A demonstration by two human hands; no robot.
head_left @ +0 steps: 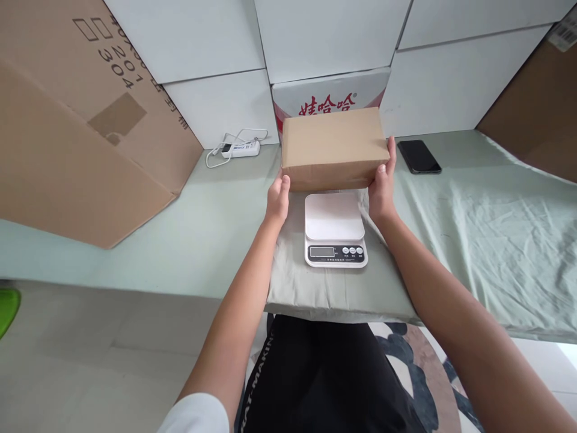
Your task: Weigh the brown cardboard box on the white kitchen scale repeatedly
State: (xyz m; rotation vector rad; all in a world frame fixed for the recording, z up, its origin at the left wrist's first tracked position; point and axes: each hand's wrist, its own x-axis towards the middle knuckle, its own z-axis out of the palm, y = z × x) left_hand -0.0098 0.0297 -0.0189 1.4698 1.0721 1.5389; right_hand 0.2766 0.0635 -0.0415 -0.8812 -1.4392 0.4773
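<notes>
A closed brown cardboard box point(333, 141) is held up between my two hands, over the table just beyond a kitchen scale. My left hand point(278, 197) grips its near left corner, thumb on the front face. On the other side my right hand point(383, 183) clasps the right end, with fingers along the side and thumb at the front. Below and nearer to me lies the white digital kitchen scale point(334, 216), its platform bare and its small display facing me. The far underside of the box is hidden.
A large cardboard carton point(81, 138) stands at the left, and another brown carton point(536, 102) at the right. White boxes point(220, 108) line the back. A power strip with a white cable point(241, 149) and a black phone point(419, 157) lie on the green tablecloth point(216, 240).
</notes>
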